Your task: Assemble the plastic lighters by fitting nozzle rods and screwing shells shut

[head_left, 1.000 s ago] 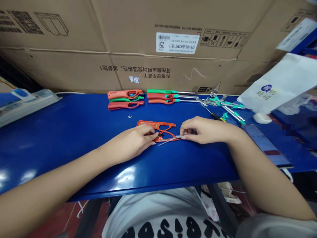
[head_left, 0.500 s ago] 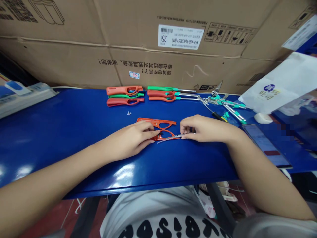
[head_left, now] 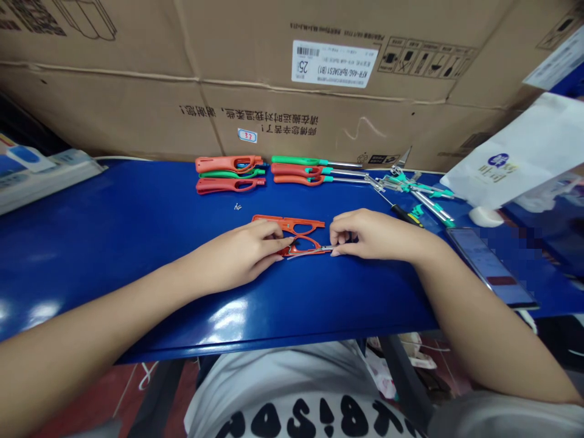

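Two orange plastic lighter-shell halves lie on the blue table (head_left: pixel 114 243). The far half (head_left: pixel 296 224) lies free. My left hand (head_left: pixel 246 255) rests on the near half (head_left: pixel 306 248), fingers curled and pressing its left end down. My right hand (head_left: pixel 365 234) pinches a thin metal tube (head_left: pixel 319 250) at the near half's right end, fingers closed on it.
Assembled orange and green lighters (head_left: pixel 228 173) lie in rows at the back. A pile of metal tubes with green tips (head_left: pixel 420 194) and a screwdriver (head_left: pixel 401 212) sit at right. A phone (head_left: pixel 490 267), a white bag (head_left: pixel 520 158), cardboard boxes (head_left: pixel 274 79) and tiny screws (head_left: pixel 237 207) are around.
My right hand has slid slightly left, pushing the metal tube further into the near orange half. My left hand has stayed in place.
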Motion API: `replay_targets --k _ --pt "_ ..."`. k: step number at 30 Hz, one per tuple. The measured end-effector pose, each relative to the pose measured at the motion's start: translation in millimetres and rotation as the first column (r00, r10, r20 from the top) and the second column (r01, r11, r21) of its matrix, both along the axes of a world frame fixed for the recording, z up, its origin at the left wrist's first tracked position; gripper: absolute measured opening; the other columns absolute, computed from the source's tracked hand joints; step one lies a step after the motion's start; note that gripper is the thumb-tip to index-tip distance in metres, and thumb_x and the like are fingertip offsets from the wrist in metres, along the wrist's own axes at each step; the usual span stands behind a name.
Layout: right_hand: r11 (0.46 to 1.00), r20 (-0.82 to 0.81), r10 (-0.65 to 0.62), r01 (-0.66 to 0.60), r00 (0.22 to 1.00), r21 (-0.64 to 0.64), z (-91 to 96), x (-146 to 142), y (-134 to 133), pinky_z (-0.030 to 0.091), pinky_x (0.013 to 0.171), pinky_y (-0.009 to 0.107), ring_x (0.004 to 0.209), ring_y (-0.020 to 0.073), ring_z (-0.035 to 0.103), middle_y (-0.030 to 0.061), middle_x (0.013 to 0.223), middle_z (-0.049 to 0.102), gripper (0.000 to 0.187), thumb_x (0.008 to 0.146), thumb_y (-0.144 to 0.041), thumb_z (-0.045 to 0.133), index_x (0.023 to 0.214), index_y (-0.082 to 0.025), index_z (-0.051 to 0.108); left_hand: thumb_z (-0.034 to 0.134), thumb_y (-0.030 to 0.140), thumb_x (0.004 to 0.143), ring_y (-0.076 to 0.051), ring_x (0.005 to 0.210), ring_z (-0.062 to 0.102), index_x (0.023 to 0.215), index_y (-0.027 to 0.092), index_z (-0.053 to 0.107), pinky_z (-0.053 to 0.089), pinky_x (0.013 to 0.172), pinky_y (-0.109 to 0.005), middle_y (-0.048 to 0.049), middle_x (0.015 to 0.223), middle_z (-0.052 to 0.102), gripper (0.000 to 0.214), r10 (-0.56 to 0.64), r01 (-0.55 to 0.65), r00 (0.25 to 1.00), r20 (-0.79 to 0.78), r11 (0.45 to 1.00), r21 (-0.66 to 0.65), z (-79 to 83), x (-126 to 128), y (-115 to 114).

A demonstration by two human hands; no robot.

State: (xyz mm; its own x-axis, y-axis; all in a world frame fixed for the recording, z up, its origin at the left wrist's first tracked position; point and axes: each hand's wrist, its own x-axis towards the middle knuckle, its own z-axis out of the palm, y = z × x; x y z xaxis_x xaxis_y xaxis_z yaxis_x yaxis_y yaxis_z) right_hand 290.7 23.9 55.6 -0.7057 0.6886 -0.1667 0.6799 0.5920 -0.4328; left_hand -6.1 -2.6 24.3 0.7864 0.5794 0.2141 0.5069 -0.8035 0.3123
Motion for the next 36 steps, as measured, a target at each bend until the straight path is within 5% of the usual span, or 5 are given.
replay_targets --k 9,36 --pt "0.998 -0.040 0.051 -0.053 0.998 -0.047 2.3 3.4 1.4 0.047 0.078 0.029 0.087 0.0181 0.064 0.0066 0.098 0.071 0.019 0.093 -0.036 0.066 0.095 -0.018 0.071 0.050 0.023 0.104 -0.025 0.103 0.066 0.134 0.017 0.067 0.057 0.092 -0.040 -0.0118 0.112 0.067 0.035 0.002 -0.001 0.999 -0.049 1.000 0.028 2.4 0.9 -1.1" --pt "0.997 0.025 -0.045 0.044 0.999 0.059 3.7 -8.4 -9.7 0.038 0.066 0.025 0.078 0.0150 0.062 0.0030 0.091 0.073 0.004 0.088 -0.019 0.071 0.087 -0.019 0.074 0.055 0.022 0.101 -0.027 0.109 0.064 0.131 0.021 0.066 0.056 0.095 -0.042 -0.0106 0.115 0.066 0.032 0.059 -0.060 0.998 -0.036 0.997 -0.042 3.4 2.4 -9.7"
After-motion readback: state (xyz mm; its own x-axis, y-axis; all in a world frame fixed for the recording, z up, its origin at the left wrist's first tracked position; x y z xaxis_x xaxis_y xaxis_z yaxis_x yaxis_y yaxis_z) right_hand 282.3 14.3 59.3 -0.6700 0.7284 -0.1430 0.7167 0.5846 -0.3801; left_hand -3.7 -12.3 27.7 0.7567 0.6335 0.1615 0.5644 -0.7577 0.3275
